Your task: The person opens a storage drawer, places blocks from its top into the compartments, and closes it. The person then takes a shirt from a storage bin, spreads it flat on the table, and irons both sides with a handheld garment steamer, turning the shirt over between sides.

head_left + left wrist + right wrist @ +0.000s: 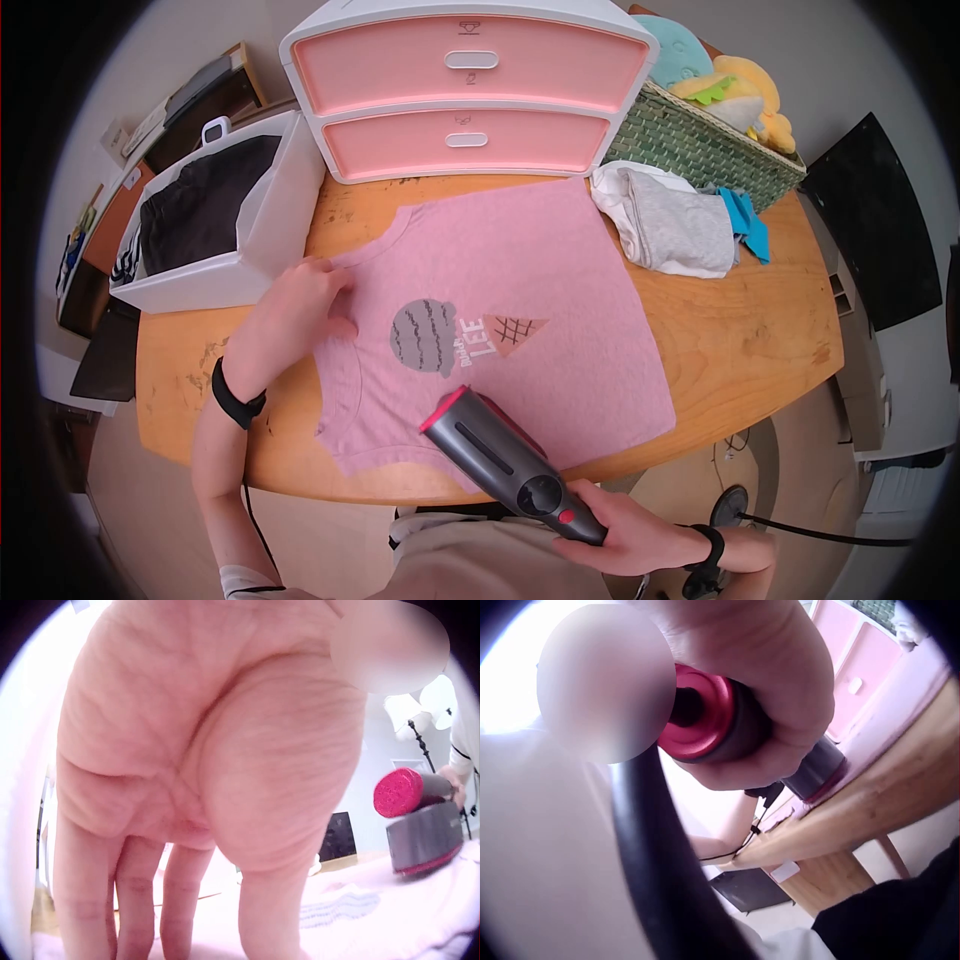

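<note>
A pink sleeveless shirt [600, 330] with an ice cream print lies spread on the wooden table, its neck end to the left. The left hand [305, 310] rests on the shirt's neck and shoulder area; in the left wrist view that hand [202, 765] has its fingers pointing down to the cloth, fairly straight. The right hand [635, 530] grips the handle of a grey and red handheld steamer [500, 450], whose head is over the shirt's lower left part. Seen from the right wrist, the fingers [780, 697] curl round the handle.
Behind the shirt stands a drawer unit [400, 75] with pink fronts. A white bin [200, 285] with dark clothes is at the left. Folded clothes [680, 225] and a green basket [690, 140] of plush toys are at the right. A black cord [830, 535] runs off right.
</note>
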### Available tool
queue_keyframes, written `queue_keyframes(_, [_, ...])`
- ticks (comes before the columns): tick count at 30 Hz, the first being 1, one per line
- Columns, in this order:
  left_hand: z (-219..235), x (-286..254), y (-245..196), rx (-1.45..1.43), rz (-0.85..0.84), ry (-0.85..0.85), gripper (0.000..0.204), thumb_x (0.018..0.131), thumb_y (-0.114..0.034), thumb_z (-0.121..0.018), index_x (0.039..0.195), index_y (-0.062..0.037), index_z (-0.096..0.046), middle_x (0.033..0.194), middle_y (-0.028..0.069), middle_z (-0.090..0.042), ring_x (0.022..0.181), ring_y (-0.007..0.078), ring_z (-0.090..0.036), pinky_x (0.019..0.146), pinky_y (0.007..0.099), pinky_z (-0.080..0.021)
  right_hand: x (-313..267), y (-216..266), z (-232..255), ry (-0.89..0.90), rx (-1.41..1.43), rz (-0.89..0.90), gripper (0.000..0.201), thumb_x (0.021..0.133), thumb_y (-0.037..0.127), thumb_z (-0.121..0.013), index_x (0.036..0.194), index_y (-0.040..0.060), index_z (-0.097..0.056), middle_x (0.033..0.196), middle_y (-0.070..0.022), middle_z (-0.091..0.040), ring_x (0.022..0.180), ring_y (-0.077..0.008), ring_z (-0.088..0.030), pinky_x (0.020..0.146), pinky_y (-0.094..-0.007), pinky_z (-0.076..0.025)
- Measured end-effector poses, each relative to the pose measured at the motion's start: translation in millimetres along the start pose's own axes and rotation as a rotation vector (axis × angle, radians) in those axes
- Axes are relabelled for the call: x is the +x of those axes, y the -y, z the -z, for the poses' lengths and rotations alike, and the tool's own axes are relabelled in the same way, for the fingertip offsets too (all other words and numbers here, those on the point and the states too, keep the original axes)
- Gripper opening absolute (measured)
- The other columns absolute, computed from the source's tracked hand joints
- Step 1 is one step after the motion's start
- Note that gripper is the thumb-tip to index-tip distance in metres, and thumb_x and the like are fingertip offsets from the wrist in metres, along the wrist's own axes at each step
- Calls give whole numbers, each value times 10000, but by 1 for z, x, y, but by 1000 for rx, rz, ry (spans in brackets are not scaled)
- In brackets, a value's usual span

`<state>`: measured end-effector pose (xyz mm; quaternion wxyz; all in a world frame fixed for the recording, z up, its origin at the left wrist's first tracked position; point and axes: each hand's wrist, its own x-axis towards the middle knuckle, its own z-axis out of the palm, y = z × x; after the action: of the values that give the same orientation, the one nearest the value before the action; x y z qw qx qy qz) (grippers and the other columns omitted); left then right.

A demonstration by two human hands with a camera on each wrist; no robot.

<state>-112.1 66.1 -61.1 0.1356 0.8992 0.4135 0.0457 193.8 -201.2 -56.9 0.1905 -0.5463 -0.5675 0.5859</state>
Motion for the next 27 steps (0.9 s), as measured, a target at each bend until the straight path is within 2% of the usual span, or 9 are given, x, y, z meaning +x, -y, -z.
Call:
queue_keyframes(3, [-1,-2,1,0,-7,-26,350,609,-76,-832,888,33,-650,867,193,-642,900,383,-605,806,436,-497,-12,-13,9,19,-19,-20,445,874,78,-678,1252,32,-447,831,-51,-576,670,-149,-577,621,-287,-470])
queue_keyframes(5, [-2,-4,1,4,-18,-54,348,611,-77,-832,887,32,-650,871,193,-642,898,382,-605,806,436,-497,-29,-22,22,-180,412,-253,427,899,30,-623,1272,62,-416,757,-60,-531,520,-154,-558,476,-303,-452])
queue_keyframes(11, [2,-2,1,25,22,18,415,594,-86,-841,952,18,-658,933,175,-664,955,380,-613,842,436,-502,-44,-26,54,-697,464,-294,273,916,-34,-492,1138,70,-371,820,-62,-520,441,-126,-519,385,-281,-442])
queue_keyframes(16, [0,1,2,11,26,30,423,586,-78,-837,958,14,-657,931,174,-666,954,377,-614,841,435,-503,-23,-9,36,-289,460,-127,431,899,-32,-589,1257,87,-381,793,-26,-524,470,-76,-502,392,-242,-412])
queue_keyframes(19, [-2,1,4,17,-8,1,341,617,-85,-827,895,14,-658,896,180,-659,916,371,-613,816,436,-504,-1,-1,18,-7,66,-53,485,892,141,-692,1286,10,-443,867,-107,-572,784,-185,-583,698,-344,-469])
queue_keyframes(21, [-1,0,2,13,-7,-13,350,613,-89,-830,899,12,-657,899,176,-660,922,369,-613,821,435,-505,13,-8,5,-32,-12,181,471,861,83,-724,1256,49,-469,867,-44,-586,554,-113,-573,509,-264,-451])
queue_keyframes(24, [-1,1,2,7,12,-18,369,603,-100,-838,905,8,-654,910,169,-660,934,363,-614,830,429,-508,2,-22,16,-78,-69,196,481,865,31,-669,1290,44,-446,886,-67,-571,558,-126,-572,506,-275,-458])
queue_keyframes(25, [-1,0,4,23,22,-7,380,598,-107,-842,907,6,-653,918,166,-659,940,359,-614,834,425,-510,-7,-22,22,-65,-77,189,481,865,31,-669,1290,44,-446,886,-67,-571,558,-126,-572,506,-275,-458])
queue_keyframes(27, [0,0,2,14,35,-2,383,599,-117,-845,905,6,-652,924,162,-657,941,357,-614,835,420,-512,-30,-21,35,-265,492,-286,442,893,14,-622,1283,40,-414,835,-83,-568,575,-161,-570,509,-295,-475])
